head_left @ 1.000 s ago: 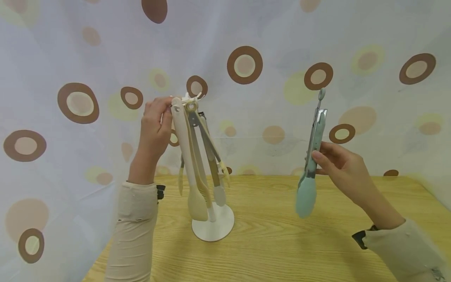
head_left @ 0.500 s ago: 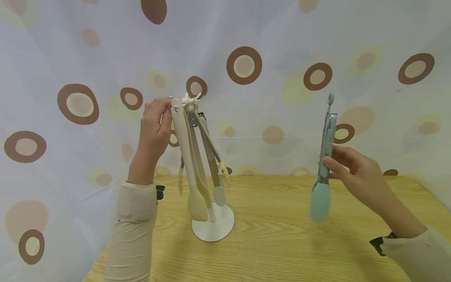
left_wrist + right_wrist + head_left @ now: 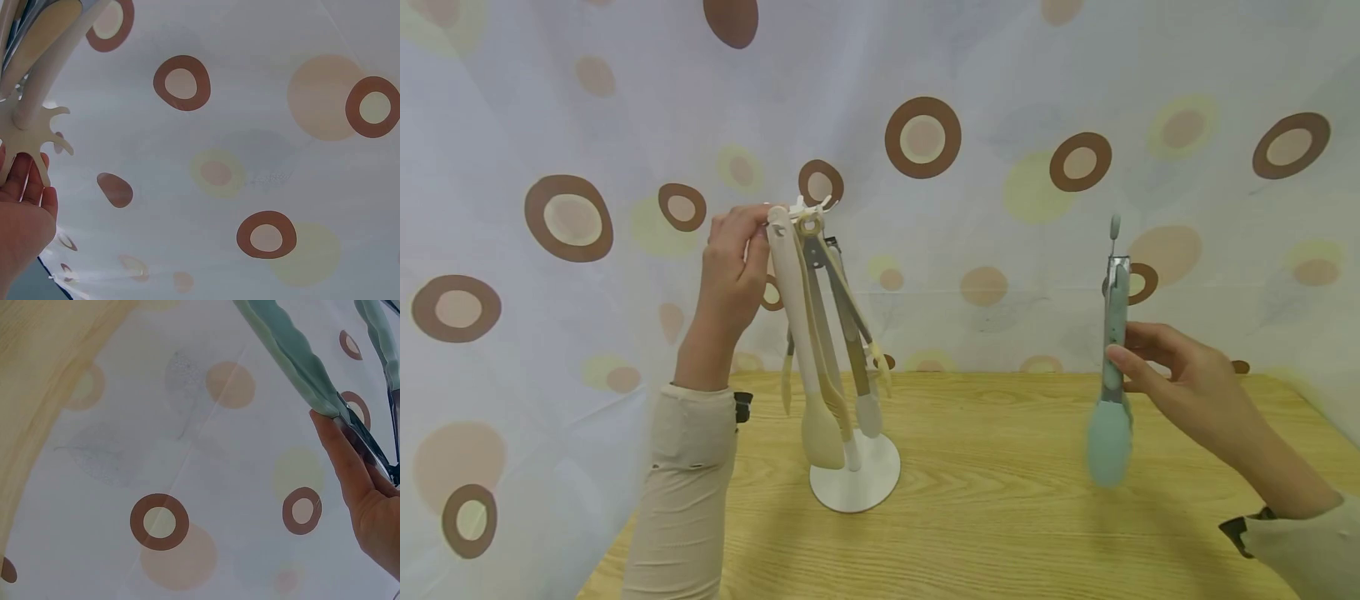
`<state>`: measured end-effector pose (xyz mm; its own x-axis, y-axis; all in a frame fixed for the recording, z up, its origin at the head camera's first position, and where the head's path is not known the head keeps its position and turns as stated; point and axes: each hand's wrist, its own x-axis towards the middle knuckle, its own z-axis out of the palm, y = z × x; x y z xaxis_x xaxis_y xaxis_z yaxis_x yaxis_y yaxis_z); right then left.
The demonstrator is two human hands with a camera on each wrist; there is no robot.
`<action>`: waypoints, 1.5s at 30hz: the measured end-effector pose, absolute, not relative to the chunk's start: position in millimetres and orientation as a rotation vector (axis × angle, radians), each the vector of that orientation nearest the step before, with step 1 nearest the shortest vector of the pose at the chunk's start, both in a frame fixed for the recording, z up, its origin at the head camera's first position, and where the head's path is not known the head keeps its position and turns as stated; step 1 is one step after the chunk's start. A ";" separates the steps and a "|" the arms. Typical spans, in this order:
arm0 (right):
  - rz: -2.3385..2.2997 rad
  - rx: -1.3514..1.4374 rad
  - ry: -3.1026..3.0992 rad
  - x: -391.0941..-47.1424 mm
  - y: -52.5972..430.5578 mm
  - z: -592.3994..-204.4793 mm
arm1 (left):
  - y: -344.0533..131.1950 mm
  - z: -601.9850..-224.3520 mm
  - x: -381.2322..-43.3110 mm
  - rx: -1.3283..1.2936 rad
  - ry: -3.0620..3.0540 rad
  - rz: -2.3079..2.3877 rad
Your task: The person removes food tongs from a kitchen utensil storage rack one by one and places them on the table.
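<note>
On the left in the head view, my left hand (image 3: 727, 262) grips the hooked top of a white utensil stand (image 3: 880, 475). The left wrist view shows its fingers (image 3: 49, 197) at the prongs of the hook ring (image 3: 11, 122). Cream-headed utensils hang around the post, among them a spatula (image 3: 822, 437) and small tongs (image 3: 850, 304). To the right, my right hand (image 3: 1187, 375) pinches teal-and-metal kitchen tongs (image 3: 1108, 442) by the side of the handle, heads downward, above the table. Both scalloped teal heads (image 3: 294, 356) show in the right wrist view, spread apart.
The stand's round base rests on a light wood table (image 3: 985, 517). Behind it hangs a pale curtain (image 3: 850, 83) printed with brown and yellow circles, which also runs along the left side.
My right hand has carried the teal tongs to the right and slightly down, and they now hang more upright. The left hand and the stand have stayed in place.
</note>
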<state>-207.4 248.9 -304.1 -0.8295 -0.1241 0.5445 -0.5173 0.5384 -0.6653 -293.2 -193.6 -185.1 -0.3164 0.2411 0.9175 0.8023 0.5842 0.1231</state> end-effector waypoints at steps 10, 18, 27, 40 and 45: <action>1.178 0.454 -2.425 -208.0 263.6 -310.5 | -192.2 -185.1 -293.1 -0.844 -1.836 -0.724; 1.058 0.374 -2.491 -210.9 276.0 -316.6 | -192.7 -185.3 -292.9 -0.841 -1.843 -0.721; 0.915 0.316 -2.581 -217.9 290.1 -322.8 | -193.8 -185.0 -291.0 -0.838 -1.842 -0.725; 0.793 0.230 -2.717 -224.1 299.1 -330.2 | -194.2 -185.2 -290.7 -0.838 -1.843 -0.717; 0.757 0.223 -2.769 -224.3 308.2 -337.1 | -193.9 -185.2 -289.6 -0.844 -1.853 -0.717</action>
